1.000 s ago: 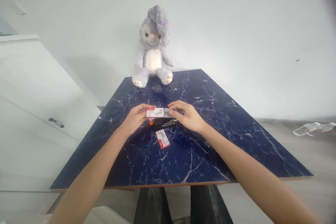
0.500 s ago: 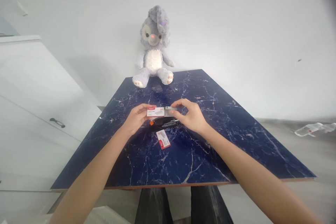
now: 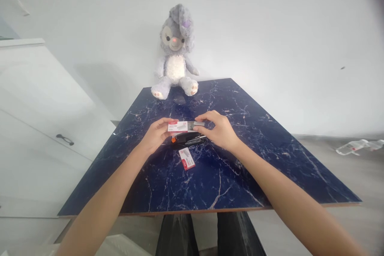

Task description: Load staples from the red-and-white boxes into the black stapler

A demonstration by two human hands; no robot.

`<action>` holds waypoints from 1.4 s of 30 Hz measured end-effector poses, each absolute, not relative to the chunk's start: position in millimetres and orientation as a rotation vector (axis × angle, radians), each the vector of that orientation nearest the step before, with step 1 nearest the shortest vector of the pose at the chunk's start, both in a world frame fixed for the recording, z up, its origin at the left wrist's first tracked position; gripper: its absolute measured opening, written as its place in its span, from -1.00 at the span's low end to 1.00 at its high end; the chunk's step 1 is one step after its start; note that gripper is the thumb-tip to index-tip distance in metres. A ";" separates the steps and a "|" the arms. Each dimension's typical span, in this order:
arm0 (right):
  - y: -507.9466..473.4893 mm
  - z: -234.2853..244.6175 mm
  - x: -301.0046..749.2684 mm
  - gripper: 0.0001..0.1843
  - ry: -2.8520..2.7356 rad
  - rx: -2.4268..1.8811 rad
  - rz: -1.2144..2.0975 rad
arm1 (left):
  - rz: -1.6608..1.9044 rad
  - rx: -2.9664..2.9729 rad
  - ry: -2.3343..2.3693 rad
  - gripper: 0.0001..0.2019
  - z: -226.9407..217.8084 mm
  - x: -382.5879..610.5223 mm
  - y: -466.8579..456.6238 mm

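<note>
My left hand (image 3: 155, 133) is closed on the left end of a small red-and-white staple box (image 3: 179, 127), held level above the table. From the box's right end sticks a grey inner tray. Between thumb and fingertips, my right hand (image 3: 218, 130) pinches a grey strip of staples (image 3: 199, 123) at that open end; whether it has fully left the tray I cannot tell. Just below the box lies a black stapler (image 3: 189, 140) with an orange tip, partly covered by the box and right hand. Nearer to me, a second red-and-white box (image 3: 187, 158) rests tilted on the table.
A grey plush rabbit (image 3: 175, 68) sits at the far edge of the blue marbled table (image 3: 240, 176), against the white wall. To the left stands a white cabinet (image 3: 36, 128) with a black handle. Clear plastic packaging (image 3: 352, 147) lies at the right, beyond the table.
My right fingers have shifted slightly up and right, and the grey strip has risen a little at the box's open end. The left hand and the box hold nearly the same place.
</note>
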State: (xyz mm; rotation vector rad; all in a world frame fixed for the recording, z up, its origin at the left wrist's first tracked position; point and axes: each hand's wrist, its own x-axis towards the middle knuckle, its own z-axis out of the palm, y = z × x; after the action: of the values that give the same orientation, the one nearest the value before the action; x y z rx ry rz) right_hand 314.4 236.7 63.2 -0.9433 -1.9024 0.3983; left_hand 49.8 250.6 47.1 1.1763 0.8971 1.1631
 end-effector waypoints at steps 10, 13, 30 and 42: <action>239.3 59.6 311.0 -0.77 -1.718 -0.982 0.864 | 1.047 1.177 0.888 -0.76 48.8 54.3 245.4; 240.8 60.7 311.6 -0.72 -1.648 -0.946 0.916 | 1.070 1.154 0.880 -0.77 48.7 56.1 244.6; 256.6 53.0 316.8 -0.76 -0.984 -0.899 1.390 | 1.258 1.027 0.845 -0.76 44.7 54.0 248.9; 243.5 53.1 307.2 -0.62 -1.342 -1.039 1.287 | 1.130 1.118 0.778 -0.75 51.7 54.9 241.3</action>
State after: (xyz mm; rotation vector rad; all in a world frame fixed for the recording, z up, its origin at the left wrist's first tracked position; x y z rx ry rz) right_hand 307.2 243.5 53.1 -1.0390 -1.3420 1.2872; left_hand 54.9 241.3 51.7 1.1178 0.7777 1.1302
